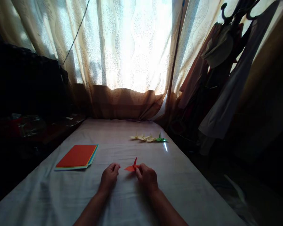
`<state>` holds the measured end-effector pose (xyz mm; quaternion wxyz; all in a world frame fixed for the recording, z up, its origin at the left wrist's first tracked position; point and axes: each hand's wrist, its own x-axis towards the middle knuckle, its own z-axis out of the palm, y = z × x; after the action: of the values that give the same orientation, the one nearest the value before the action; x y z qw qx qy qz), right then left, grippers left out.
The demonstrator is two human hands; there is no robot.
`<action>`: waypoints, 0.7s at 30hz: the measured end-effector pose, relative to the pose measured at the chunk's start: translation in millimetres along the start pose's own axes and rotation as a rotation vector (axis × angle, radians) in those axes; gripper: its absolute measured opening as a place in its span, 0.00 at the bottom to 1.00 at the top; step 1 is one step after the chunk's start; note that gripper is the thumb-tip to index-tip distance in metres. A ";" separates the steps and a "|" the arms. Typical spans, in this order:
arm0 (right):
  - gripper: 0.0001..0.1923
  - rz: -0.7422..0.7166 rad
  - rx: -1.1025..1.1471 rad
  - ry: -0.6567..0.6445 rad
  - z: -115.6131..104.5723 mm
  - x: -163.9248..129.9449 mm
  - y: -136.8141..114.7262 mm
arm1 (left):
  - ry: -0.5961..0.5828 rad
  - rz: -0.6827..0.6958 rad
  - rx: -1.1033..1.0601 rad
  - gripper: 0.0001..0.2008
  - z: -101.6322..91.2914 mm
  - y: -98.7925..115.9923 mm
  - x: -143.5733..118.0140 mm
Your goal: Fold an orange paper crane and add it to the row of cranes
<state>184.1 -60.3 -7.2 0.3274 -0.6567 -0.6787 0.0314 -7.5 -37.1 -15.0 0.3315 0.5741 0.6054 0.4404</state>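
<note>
Between the thumb and fingers of my right hand [148, 178] is a red origami crane [131, 168], held just above the white cloth. One point of the crane stands up and a flat wing stretches left toward my other hand. My left hand [109, 177] is closed with its fingers curled, a short gap away from the crane, and nothing shows in it. Farther back on the right, several cream paper cranes [143, 137] sit in a row, with a green paper crane [160, 139] at the right end.
A stack of coloured paper [77, 156], red on top, lies to the left on the cloth-covered surface [179, 194]. Behind it hang bright curtains [132, 47]. Clothes and a cap [218, 47] hang from a rack at right. A glass jar [32, 125] stands at the dark left side.
</note>
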 end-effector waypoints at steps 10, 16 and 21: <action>0.10 0.164 -0.213 -0.010 -32.1 56.2 54.5 | 0.056 0.039 0.194 0.14 -20.3 -0.4 45.9; 0.13 0.343 -0.306 -0.008 -52.4 79.4 107.3 | 0.073 0.065 0.306 0.13 -29.0 -4.2 70.5; 0.13 0.427 -0.378 -0.030 -57.7 105.2 139.0 | 0.069 0.080 0.353 0.14 -24.2 -9.4 82.6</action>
<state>341.3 32.1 14.7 0.1748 -0.8335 -0.5238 -0.0178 -43.2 41.2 -5.4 0.1870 0.6316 0.6610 0.3594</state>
